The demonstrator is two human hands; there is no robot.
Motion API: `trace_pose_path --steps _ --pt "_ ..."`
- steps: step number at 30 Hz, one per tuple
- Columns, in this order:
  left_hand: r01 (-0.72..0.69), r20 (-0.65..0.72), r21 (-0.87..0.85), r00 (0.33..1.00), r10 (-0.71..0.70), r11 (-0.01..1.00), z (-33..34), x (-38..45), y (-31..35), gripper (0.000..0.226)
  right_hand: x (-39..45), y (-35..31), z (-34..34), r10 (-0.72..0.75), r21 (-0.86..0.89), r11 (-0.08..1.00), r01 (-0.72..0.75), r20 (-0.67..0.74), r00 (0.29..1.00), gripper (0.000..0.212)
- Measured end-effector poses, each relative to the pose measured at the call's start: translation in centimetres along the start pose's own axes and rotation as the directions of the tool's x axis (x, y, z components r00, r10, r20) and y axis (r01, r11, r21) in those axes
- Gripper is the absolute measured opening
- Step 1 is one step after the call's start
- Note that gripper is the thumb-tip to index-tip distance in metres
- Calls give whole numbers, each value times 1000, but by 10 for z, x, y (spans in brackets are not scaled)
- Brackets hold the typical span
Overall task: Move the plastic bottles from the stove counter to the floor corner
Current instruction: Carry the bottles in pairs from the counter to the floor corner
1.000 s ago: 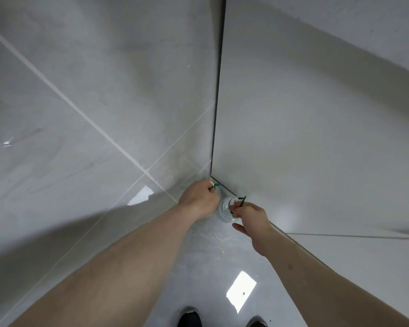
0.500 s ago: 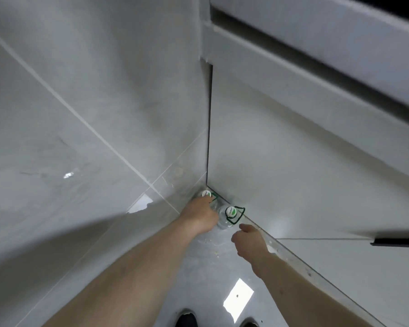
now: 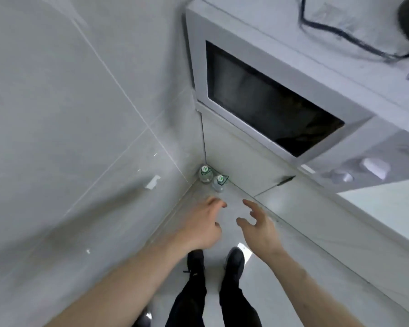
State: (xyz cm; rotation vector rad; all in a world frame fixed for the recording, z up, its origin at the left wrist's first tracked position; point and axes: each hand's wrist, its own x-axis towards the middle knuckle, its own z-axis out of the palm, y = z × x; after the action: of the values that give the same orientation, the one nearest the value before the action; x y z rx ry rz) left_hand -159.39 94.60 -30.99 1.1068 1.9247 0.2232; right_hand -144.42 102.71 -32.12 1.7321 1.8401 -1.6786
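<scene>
Now both bottles [image 3: 211, 179] stand cornered — left hand [image 3: 204, 224], right hand [image 3: 257, 223] released; labels unreadable

A home kitchen, probably: a white microwave [image 3: 281, 95] sits on a counter [image 3: 376, 201] far right, above pale cabinet doors [image 3: 246, 171], with grey tiled walls [image 3: 69, 114].

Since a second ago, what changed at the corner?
Both hands let go and drew back: left hand and right hand now hang open, clear of the bottles. The left bottle and right bottle stay upright in the floor corner, side by side.
</scene>
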Motion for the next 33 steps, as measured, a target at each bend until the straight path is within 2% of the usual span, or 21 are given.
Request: trace_pose_path --steps 5,9,14,19,24,31,33 --pt "-139 -130 -45 983 133 989 -21 -114 66 62 -126 -6 -60 -120 53 991 124 -71 990 54" --pt "-265 -152 -26 954 258 964 -39 -160 104 67 -200 2 -100 -175 47 981 189 -214 961 56" --pt "-452 -43 139 886 461 881 -63 -173 137 67 -269 13 -117 -123 106 977 187 -439 890 57" --pt "-657 105 247 749 654 712 -58 -191 194 63 -347 38 -119 -37 198 959 201 -619 785 57" --pt "-812 197 239 578 792 533 -20 -239 257 60 -434 83 -115 68 236 957 167 -745 664 68" --pt "-946 354 186 318 879 267 86 -330 352 56 -567 185 -117 220 309 940 149 -877 427 68" --pt "-964 386 163 260 885 212 130 -364 376 55 -610 223 -113 269 345 928 141 -883 385 67"
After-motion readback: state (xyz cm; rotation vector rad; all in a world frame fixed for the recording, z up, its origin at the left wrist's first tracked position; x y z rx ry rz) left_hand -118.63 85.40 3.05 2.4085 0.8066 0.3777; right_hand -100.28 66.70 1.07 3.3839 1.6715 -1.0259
